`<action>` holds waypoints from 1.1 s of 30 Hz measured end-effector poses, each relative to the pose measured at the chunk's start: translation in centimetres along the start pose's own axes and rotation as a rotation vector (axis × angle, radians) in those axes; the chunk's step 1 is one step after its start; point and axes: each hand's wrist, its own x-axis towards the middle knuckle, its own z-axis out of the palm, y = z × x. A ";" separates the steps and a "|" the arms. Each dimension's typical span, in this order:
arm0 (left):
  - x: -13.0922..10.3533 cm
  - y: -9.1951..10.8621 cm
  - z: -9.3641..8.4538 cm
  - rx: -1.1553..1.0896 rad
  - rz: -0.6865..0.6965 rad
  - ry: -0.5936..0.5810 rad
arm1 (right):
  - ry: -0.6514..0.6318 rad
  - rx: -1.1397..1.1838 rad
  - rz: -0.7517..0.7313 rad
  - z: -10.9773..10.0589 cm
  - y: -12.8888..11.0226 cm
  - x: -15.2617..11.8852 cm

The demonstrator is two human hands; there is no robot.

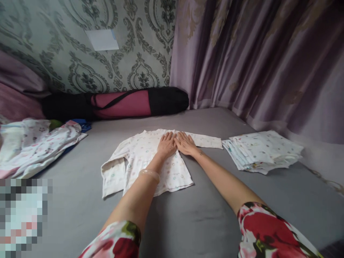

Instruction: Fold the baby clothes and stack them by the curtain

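A small white long-sleeved shirt [142, 157] with a pale print lies spread on the grey sheet [204, 215]. Its left-hand sleeve bends down toward me, and the other stretches out to the right. My left hand [167, 145] rests flat on the upper part of the shirt, fingers extended, with a clear bangle on that wrist. Right beside it, my right hand [185, 144] lies flat near the shoulder where the right-hand sleeve begins. Both hands are open and touch side by side. Part of the shirt is hidden under my hands and left forearm.
To the right sits a stack of folded printed cloths [263, 150], close to the sleeve's cuff. A loose pile of clothes [45, 147] is at the left. Along the wall lies a long black and maroon bag [120, 104]. A purple curtain [242, 53] hangs behind.
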 end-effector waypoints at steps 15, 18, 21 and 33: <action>-0.2 0.3 -0.5 0.012 0.004 0.014 | -0.061 -0.138 0.309 -3.1 7.1 -4.8; -0.3 0.4 -0.7 0.013 -0.003 -0.010 | -0.004 -0.183 0.349 -2.3 9.0 -5.0; -0.4 0.7 -1.1 0.012 -0.018 -0.027 | 0.060 -0.223 0.338 -1.5 9.8 -5.0; -1.8 -3.3 -2.8 -0.173 0.118 -0.087 | 0.141 -0.171 0.061 -0.8 4.8 -0.9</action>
